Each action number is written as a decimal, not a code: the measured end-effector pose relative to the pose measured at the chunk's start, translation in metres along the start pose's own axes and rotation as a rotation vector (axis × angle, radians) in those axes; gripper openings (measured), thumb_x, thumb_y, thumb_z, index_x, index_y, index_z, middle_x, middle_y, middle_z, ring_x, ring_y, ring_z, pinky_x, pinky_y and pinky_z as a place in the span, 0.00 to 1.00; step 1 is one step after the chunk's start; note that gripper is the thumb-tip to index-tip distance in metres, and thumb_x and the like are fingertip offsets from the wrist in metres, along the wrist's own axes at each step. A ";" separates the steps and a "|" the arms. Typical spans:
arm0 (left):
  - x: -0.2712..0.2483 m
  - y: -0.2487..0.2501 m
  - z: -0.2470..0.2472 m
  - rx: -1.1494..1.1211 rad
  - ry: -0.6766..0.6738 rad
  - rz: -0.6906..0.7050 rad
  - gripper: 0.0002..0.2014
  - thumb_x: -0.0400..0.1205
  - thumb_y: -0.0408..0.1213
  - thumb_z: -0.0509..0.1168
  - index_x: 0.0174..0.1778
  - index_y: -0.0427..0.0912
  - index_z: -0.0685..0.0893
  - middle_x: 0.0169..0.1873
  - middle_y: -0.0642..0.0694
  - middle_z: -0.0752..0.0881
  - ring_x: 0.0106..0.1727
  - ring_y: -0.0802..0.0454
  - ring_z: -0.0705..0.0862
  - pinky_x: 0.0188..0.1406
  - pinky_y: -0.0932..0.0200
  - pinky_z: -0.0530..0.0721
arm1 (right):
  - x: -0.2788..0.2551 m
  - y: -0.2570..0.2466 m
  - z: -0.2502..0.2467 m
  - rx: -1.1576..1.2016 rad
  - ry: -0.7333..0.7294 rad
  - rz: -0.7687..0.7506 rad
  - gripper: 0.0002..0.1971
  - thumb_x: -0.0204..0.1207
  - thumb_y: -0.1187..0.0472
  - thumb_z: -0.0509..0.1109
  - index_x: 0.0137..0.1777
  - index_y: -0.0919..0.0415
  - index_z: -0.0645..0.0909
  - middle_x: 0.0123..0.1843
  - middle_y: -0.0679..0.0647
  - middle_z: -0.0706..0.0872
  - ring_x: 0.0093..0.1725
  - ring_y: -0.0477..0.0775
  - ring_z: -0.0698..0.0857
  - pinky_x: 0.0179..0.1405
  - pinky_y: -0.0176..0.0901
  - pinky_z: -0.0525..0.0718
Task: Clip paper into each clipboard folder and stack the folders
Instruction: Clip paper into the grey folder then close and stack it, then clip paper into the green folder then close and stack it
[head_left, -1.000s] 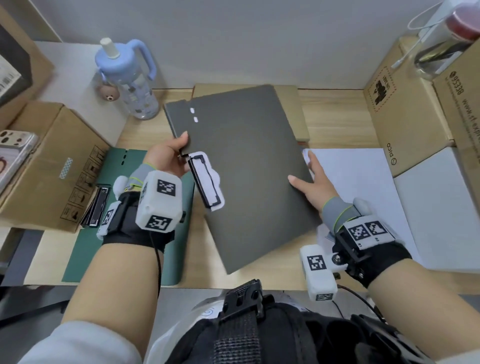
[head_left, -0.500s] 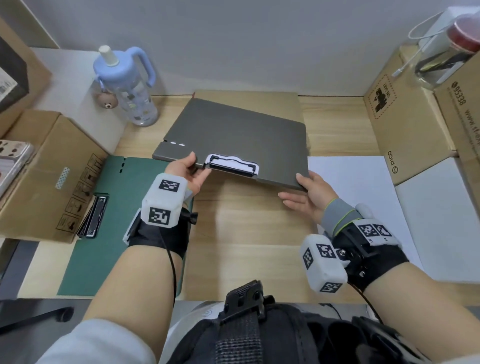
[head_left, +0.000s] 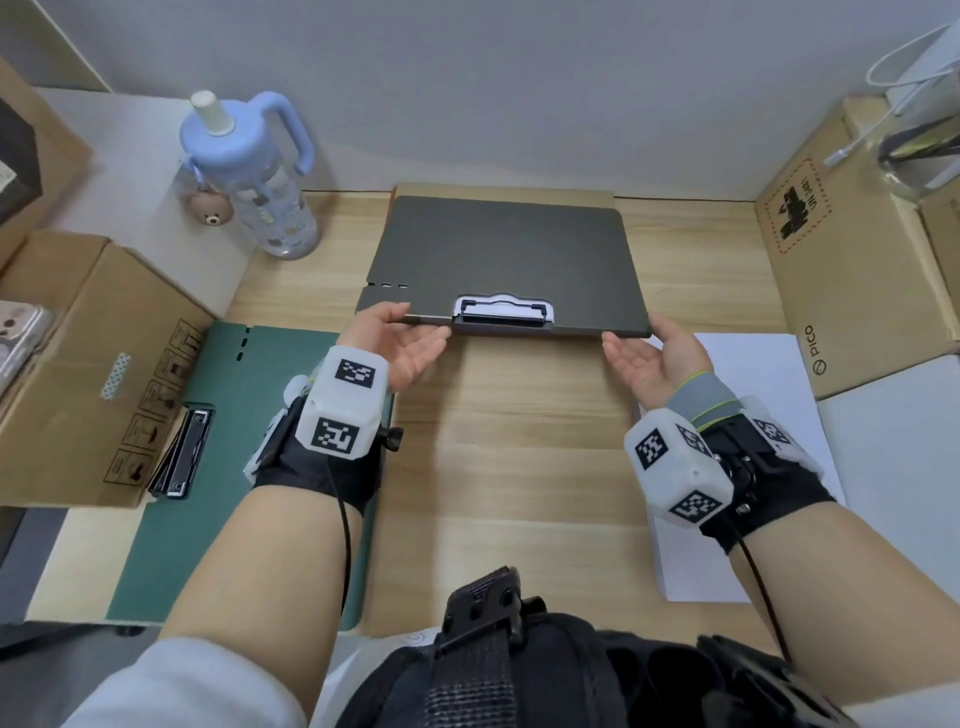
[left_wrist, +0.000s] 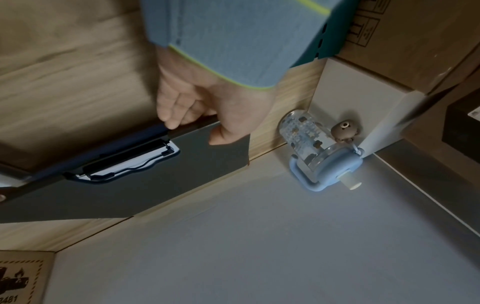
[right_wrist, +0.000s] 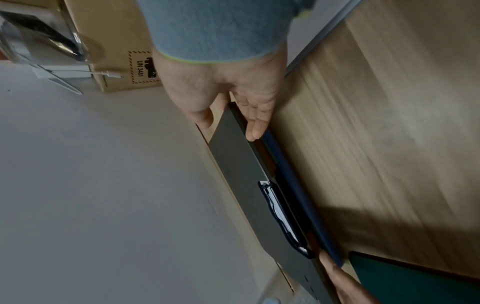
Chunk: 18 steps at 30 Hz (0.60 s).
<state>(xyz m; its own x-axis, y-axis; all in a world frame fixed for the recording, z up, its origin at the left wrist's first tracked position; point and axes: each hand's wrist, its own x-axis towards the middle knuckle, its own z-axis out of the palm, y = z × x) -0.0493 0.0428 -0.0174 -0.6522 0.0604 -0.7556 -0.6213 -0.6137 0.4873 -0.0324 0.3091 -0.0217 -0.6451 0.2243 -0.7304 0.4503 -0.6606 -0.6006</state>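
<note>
Grey clipboard folder (head_left: 504, 249) rests closed on a stack of folders (head_left: 504, 189) at the back of the worktop (head_left: 509, 441), its near edge pinched by the left hand (head_left: 400, 343) and propped on the right hand's (head_left: 649, 358) nearly straight fingers, a two-corner hold that likely keeps it square to the pile.

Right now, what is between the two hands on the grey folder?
The metal clip on the near edge of the grey folder sits between the left hand and right hand. The head view shows it.
</note>
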 end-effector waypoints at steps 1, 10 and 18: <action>0.001 0.001 0.000 0.008 -0.002 -0.006 0.13 0.85 0.35 0.54 0.46 0.28 0.76 0.38 0.34 0.86 0.31 0.41 0.90 0.35 0.55 0.89 | 0.002 -0.001 0.003 0.003 0.006 0.011 0.15 0.83 0.59 0.61 0.64 0.68 0.71 0.59 0.67 0.76 0.46 0.59 0.85 0.39 0.45 0.89; 0.010 0.011 0.005 -0.047 -0.040 -0.009 0.14 0.85 0.36 0.53 0.49 0.25 0.75 0.43 0.32 0.84 0.29 0.41 0.91 0.33 0.53 0.90 | 0.008 -0.011 0.016 0.133 -0.013 0.041 0.11 0.84 0.53 0.60 0.45 0.61 0.68 0.74 0.72 0.71 0.58 0.66 0.83 0.44 0.50 0.88; 0.004 0.011 0.011 0.030 -0.043 0.025 0.12 0.85 0.36 0.53 0.54 0.30 0.73 0.51 0.32 0.82 0.40 0.41 0.89 0.32 0.56 0.89 | 0.011 -0.004 0.013 0.076 -0.049 0.041 0.27 0.84 0.52 0.58 0.77 0.65 0.58 0.73 0.68 0.74 0.49 0.61 0.86 0.37 0.47 0.89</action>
<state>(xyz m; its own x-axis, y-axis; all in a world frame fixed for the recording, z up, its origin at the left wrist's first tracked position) -0.0635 0.0453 -0.0109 -0.6853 0.0793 -0.7240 -0.6168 -0.5918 0.5190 -0.0491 0.3045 -0.0229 -0.6576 0.1616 -0.7358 0.4301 -0.7214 -0.5428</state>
